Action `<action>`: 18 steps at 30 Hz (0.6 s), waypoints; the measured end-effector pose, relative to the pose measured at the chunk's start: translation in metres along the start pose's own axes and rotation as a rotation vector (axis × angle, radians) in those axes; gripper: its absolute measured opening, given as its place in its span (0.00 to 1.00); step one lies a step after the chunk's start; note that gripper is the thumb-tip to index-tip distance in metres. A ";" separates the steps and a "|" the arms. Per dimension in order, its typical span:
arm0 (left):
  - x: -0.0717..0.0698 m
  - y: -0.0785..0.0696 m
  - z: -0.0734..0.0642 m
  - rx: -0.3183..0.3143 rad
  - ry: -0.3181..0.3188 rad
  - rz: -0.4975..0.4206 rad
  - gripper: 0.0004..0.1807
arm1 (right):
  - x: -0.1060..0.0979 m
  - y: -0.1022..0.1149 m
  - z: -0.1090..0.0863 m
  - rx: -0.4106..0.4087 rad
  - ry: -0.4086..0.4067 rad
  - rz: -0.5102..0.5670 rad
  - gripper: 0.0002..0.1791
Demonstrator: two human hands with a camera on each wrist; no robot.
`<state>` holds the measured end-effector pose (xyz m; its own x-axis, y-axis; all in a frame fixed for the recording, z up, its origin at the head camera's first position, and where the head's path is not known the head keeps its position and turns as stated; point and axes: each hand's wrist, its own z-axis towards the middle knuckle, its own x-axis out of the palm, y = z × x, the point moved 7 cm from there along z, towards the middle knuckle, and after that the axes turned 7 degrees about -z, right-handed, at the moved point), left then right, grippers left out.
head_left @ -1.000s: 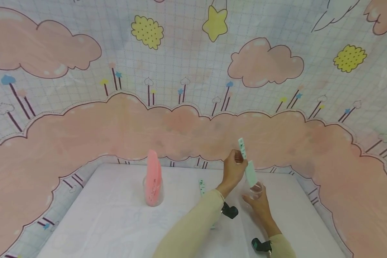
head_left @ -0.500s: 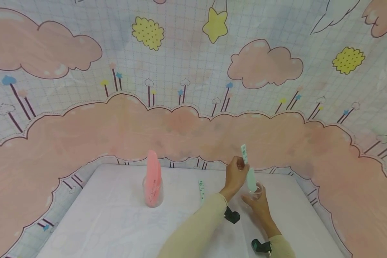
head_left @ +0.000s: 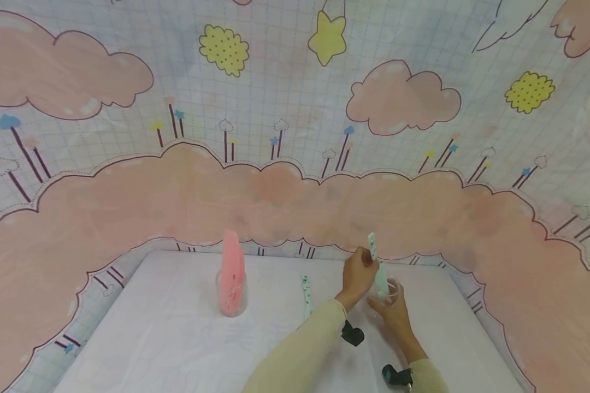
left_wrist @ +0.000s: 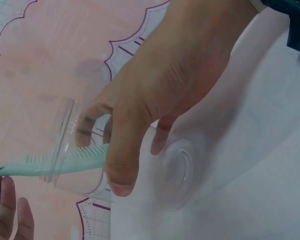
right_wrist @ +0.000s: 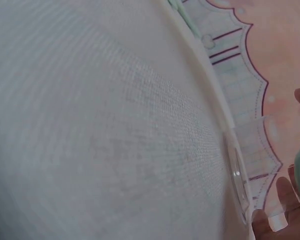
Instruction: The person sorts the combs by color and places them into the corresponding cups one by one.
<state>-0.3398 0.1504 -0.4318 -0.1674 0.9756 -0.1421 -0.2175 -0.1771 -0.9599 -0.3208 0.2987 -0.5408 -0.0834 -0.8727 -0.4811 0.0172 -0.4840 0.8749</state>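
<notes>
My left hand [head_left: 358,277] pinches the slim printed handle of a mint-green hairbrush [head_left: 381,280], tilted head down. In the left wrist view, the bristled head of the hairbrush [left_wrist: 85,161] lies inside a clear cup [left_wrist: 72,182], past its rim. My right hand [head_left: 395,316] grips that cup from the right side, thumb toward the left hand. The cup's round base [left_wrist: 177,172] shows below its palm. Only a few fingers [right_wrist: 285,210] and part of the cup appear at the lower right of the right wrist view.
Left of centre on the white table [head_left: 142,327], a tall pink flat object [head_left: 232,273] stands in another clear cup [head_left: 242,305]. A second mint printed handle [head_left: 307,295] lies mid-table, partly behind the left sleeve [head_left: 297,349]. A printed cloth [head_left: 275,202] hangs behind the table.
My left hand has moved down, lowering the hairbrush head from above the cup's rim into it. The right hand has stayed in place on the cup.
</notes>
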 end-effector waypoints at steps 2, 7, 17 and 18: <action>0.001 0.003 -0.001 -0.006 0.001 0.021 0.05 | 0.000 -0.001 0.000 -0.002 -0.002 -0.006 0.50; 0.001 0.009 -0.004 -0.027 0.011 0.038 0.04 | 0.001 0.000 0.000 -0.013 -0.011 -0.015 0.48; 0.006 0.020 -0.009 -0.048 0.063 0.054 0.04 | 0.000 0.000 0.002 0.012 -0.001 0.009 0.48; 0.006 0.021 -0.009 -0.049 0.069 0.056 0.04 | 0.000 -0.001 0.002 0.015 0.000 0.013 0.48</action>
<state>-0.3369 0.1539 -0.4551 -0.1113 0.9713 -0.2103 -0.1619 -0.2265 -0.9605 -0.3227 0.2989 -0.5414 -0.0834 -0.8787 -0.4700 0.0030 -0.4718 0.8817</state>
